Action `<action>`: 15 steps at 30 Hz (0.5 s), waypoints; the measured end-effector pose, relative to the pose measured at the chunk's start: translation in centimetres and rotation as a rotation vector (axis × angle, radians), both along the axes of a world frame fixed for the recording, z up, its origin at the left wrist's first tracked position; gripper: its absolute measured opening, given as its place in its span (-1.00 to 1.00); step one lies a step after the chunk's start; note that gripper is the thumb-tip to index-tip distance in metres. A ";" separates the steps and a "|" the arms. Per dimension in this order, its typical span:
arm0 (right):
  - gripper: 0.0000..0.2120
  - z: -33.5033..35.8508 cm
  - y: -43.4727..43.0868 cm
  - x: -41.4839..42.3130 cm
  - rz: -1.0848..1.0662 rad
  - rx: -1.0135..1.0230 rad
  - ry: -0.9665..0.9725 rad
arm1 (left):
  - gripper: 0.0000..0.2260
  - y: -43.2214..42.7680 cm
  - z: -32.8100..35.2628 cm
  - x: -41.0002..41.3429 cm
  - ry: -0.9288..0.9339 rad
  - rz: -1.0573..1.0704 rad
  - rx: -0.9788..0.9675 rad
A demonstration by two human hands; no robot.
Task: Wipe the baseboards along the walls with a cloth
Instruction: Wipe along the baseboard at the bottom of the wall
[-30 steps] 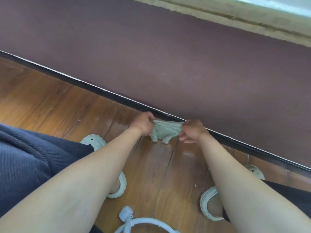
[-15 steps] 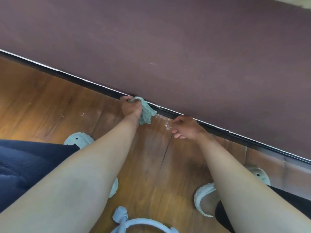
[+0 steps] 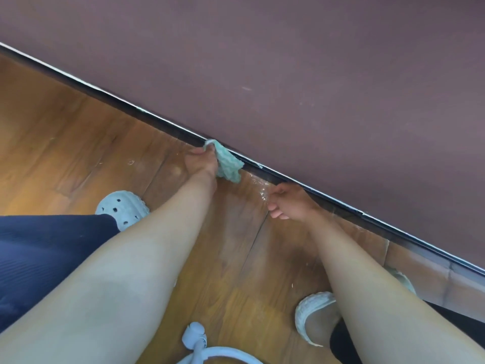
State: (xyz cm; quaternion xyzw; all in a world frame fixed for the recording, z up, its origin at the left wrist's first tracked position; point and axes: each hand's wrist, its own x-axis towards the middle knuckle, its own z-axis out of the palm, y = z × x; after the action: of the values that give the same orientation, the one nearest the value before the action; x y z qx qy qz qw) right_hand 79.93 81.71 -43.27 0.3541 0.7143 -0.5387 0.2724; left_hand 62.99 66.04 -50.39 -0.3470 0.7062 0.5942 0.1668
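My left hand (image 3: 200, 162) presses a bunched cloth (image 3: 227, 164) against the baseboard (image 3: 118, 105).

My fingers are curled tight round the cloth, a soft, pale green, waffle-textured rag. Its crumpled top touches the dark, narrow baseboard strip and its loose corner hangs down to the floor (image 3: 65, 127). The strip runs diagonally under a matte, purplish-brown wall (image 3: 315, 74), with a thin pale line along its top edge. My right hand (image 3: 291, 203) sits just beside the strip, further along, fingers loosely curled and holding nothing. Between my hands the glossy wood planks carry shiny wet droplets (image 3: 262, 190). My pale, rounded, perforated clogs (image 3: 123, 206) are planted on the boards below.
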 end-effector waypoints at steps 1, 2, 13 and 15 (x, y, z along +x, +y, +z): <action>-0.89 -0.1 0.0 0.1 0.003 -0.001 -0.002 | -0.74 -0.2 0.6 -0.6 0.015 0.021 0.014; -0.88 0.0 0.0 0.1 0.008 -0.004 -0.004 | -0.65 -0.1 0.9 -0.8 0.006 0.030 0.033; -0.90 0.0 0.0 0.8 0.042 0.061 -0.062 | -0.91 4.1 2.0 4.6 0.018 -0.275 0.011; -0.88 -0.4 0.1 0.9 0.042 0.058 -0.062 | -0.91 2.7 1.9 2.9 0.101 -0.191 -0.129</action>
State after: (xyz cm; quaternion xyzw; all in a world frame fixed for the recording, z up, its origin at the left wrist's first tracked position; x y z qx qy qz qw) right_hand 80.88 81.77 -43.62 0.3633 0.7280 -0.5010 0.2950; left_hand 65.88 68.78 -48.51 -0.2579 0.7803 0.5456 0.1642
